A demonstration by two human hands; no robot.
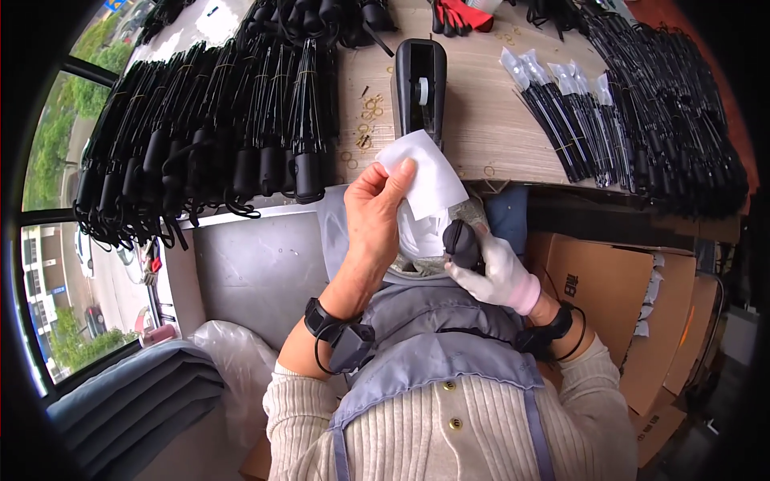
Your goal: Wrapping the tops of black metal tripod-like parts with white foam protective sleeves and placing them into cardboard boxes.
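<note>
My bare left hand [375,204] is closed, pinching a thin white sheet [429,172] between thumb and fingers above my lap. Another crumpled white piece [421,232] hangs just below it; whether the two are joined I cannot tell. My right hand [501,276], in a white glove, wraps around a black rounded handle [461,240] whose end faces up. Whatever continues below that handle is hidden by the hand. Right behind the sheet, at the table's near edge, stands a black tape dispenser [421,60].
Bundled black umbrella frames with handles [309,172] line the table's left side. Plastic-tipped black rods [561,112] and more black frames [682,120] lie at right. Rubber bands [365,120] are scattered about. Red-black gloves [461,16] lie far back. A cardboard box [597,289] stands beside me.
</note>
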